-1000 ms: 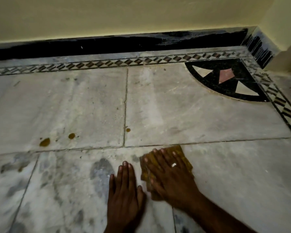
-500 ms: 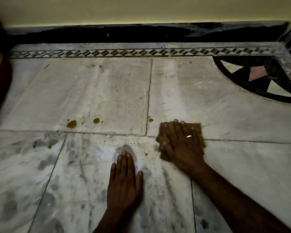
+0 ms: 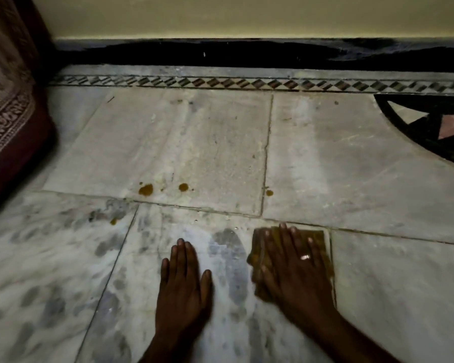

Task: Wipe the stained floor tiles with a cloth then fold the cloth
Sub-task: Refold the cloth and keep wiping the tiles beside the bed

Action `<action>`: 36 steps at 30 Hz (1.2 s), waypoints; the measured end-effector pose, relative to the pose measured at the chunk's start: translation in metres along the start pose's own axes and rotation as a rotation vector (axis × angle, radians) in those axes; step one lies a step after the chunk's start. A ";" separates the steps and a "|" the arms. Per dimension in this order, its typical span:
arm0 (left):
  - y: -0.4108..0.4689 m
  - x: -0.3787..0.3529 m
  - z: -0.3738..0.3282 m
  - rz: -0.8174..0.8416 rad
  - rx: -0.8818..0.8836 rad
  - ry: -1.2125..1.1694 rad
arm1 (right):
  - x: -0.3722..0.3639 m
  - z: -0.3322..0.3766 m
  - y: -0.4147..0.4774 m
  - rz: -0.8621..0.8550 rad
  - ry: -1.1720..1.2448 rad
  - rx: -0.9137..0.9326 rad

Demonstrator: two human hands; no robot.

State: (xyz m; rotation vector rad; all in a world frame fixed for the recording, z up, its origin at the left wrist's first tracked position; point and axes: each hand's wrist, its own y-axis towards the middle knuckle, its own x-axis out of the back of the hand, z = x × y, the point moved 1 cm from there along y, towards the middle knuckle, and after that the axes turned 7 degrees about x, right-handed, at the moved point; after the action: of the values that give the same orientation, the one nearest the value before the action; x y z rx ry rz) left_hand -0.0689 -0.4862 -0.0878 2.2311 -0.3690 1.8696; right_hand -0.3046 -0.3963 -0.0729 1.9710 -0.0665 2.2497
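A folded brown cloth (image 3: pixel 319 238) lies flat on the pale marble floor tiles (image 3: pixel 194 142), just below a tile joint. My right hand (image 3: pixel 288 265), with a ring on one finger, presses down on the cloth with straight spread fingers. My left hand (image 3: pixel 185 281) rests flat on the bare tile to the left of the cloth, holding nothing. Brown stains dot the floor: a larger drop (image 3: pixel 145 189), a second drop (image 3: pixel 183 187), a small one by the joint (image 3: pixel 269 192) and another lower left (image 3: pixel 113 221).
A dark red patterned fabric-covered piece (image 3: pixel 8 113) stands at the left edge. A black skirting (image 3: pixel 247 55) and cream wall run along the back. A diamond-pattern border strip (image 3: pixel 220 83) and a black inlay (image 3: pixel 430 121) at the right mark the floor.
My right hand has pulled the cloth back toward me, from across the tile joint to just below it. The view has shifted left, showing the red fabric. My left hand stays put.
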 end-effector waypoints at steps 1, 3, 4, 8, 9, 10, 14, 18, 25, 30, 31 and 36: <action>0.000 0.000 -0.001 0.000 -0.008 -0.002 | -0.003 0.004 0.017 0.006 0.003 0.013; 0.001 0.001 0.000 0.001 -0.011 -0.016 | -0.009 0.018 0.055 0.002 0.018 0.092; 0.002 0.000 0.000 0.002 -0.010 -0.028 | -0.011 0.028 0.072 -0.009 0.024 0.139; 0.003 0.001 0.006 -0.020 0.028 -0.088 | -0.021 0.087 0.114 0.002 0.059 0.267; 0.003 0.002 0.006 -0.035 0.042 -0.116 | -0.024 0.100 0.119 0.006 0.061 0.285; 0.003 0.002 0.007 -0.055 0.055 -0.155 | -0.026 0.110 0.122 0.009 0.056 0.307; 0.002 0.000 0.017 -0.129 0.111 -0.388 | -0.021 0.115 0.113 0.076 0.003 0.444; 0.003 0.003 0.020 -0.131 0.129 -0.505 | -0.012 0.099 0.065 0.138 0.019 0.559; 0.008 0.005 0.012 0.073 0.091 -0.212 | 0.018 0.076 -0.024 0.244 0.187 0.317; -0.005 0.018 -0.018 0.112 -0.009 -0.262 | 0.053 0.051 -0.013 0.198 0.499 -0.183; -0.012 0.024 -0.026 0.132 -0.025 -0.299 | 0.057 0.046 -0.012 0.211 0.498 -0.269; -0.039 0.047 -0.046 0.362 -0.106 -0.336 | 0.080 0.050 -0.008 0.226 0.607 -0.510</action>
State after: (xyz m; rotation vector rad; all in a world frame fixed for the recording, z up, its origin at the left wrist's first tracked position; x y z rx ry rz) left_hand -0.0912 -0.4377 -0.0334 2.5343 -0.9616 1.5653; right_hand -0.2639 -0.3885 0.0123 1.0298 -0.7338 2.5305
